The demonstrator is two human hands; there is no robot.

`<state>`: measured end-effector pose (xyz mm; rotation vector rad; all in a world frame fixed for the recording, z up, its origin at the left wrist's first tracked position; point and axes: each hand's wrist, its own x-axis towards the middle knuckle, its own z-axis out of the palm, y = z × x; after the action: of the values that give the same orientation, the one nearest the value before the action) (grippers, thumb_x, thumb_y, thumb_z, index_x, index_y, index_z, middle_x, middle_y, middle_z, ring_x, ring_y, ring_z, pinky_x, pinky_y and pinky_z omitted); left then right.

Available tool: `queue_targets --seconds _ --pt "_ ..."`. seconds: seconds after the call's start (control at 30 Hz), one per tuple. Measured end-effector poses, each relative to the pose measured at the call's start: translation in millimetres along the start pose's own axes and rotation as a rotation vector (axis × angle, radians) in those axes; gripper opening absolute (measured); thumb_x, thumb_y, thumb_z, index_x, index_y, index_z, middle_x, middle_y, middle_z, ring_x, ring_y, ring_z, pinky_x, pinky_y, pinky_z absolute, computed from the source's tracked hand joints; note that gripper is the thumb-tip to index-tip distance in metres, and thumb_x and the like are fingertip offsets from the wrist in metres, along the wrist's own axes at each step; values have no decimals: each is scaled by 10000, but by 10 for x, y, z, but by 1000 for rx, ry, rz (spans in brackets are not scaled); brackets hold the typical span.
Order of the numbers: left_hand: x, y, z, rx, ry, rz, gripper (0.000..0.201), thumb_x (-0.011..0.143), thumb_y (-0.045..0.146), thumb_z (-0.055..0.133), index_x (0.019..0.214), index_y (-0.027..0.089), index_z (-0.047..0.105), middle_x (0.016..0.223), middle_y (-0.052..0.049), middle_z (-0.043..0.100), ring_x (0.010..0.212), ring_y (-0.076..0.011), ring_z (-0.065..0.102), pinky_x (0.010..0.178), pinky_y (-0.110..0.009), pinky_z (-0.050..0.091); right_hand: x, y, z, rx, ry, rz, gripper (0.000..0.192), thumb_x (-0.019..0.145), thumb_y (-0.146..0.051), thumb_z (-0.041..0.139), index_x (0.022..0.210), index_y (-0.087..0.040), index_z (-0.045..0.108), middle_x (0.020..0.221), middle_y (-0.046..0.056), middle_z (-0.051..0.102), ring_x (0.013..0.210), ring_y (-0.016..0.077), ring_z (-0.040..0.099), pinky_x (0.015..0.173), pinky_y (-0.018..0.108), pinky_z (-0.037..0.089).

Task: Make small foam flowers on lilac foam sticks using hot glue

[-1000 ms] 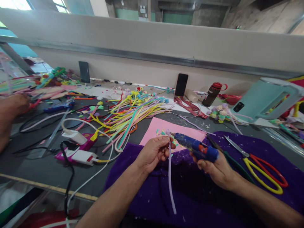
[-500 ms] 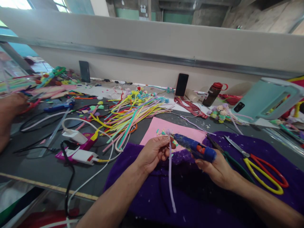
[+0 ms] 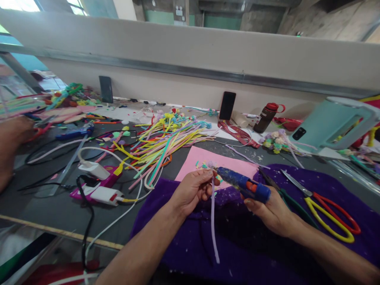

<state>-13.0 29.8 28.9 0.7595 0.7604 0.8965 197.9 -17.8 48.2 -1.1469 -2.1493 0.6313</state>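
Observation:
Pinched between the fingertips of my left hand (image 3: 194,189) is a lilac pipe cleaner (image 3: 213,221), its long end hanging down over a purple cloth (image 3: 175,241). A fuzzy lilac tuft shows just above those fingers. My right hand (image 3: 271,209) is wrapped round a blue hot glue gun (image 3: 237,178), its nozzle pointing left, close to my left fingertips. Whether the nozzle touches the tuft I cannot tell. Behind both hands lies a pink sheet (image 3: 190,162) with small coloured bits on it. Scissors with red and yellow handles (image 3: 329,217) and a dark green-handled tool (image 3: 297,208) rest on the cloth at right.
Bundled colourful pipe cleaners (image 3: 166,146) lie mid-table. A magenta power strip (image 3: 97,186) with white plugs and cables sits at left. Another person's hand (image 3: 14,134) holds red-handled scissors at far left. Phones (image 3: 228,106), a bottle (image 3: 266,118) and a mint kettle (image 3: 329,122) stand along the back.
Hardly anything differs: my hands, the glue gun and the pipe cleaner keep nearly the same place. The hanging end of the pipe cleaner has shifted very slightly.

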Motion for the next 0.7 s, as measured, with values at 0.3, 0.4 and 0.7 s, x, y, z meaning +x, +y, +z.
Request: queue_targets --seconds 0.3,0.4,0.7 --pt "-3 11 -10 -3 6 -1 183 766 280 586 829 109 604 676 -29 618 405 -24 487 343 -105 348 16 -5 -10 -38 0 7 298 856 -373 417 639 -169 429 569 -17 427 489 85 369 437 206 289" --pt "-9 24 -2 3 21 -9 184 759 277 592 806 100 603 659 -32 617 396 -28 485 343 -111 358 22 -19 -17 -55 -23 5 306 851 -382 422 630 -171 425 560 -17 426 483 85 365 429 205 290" --pt "-21 15 7 7 -2 -13 177 753 279 600 806 111 607 658 -17 608 401 -22 488 334 -105 342 24 1 -7 -39 13 1 308 854 -378 422 626 -171 420 554 -23 406 480 83 357 439 209 290"
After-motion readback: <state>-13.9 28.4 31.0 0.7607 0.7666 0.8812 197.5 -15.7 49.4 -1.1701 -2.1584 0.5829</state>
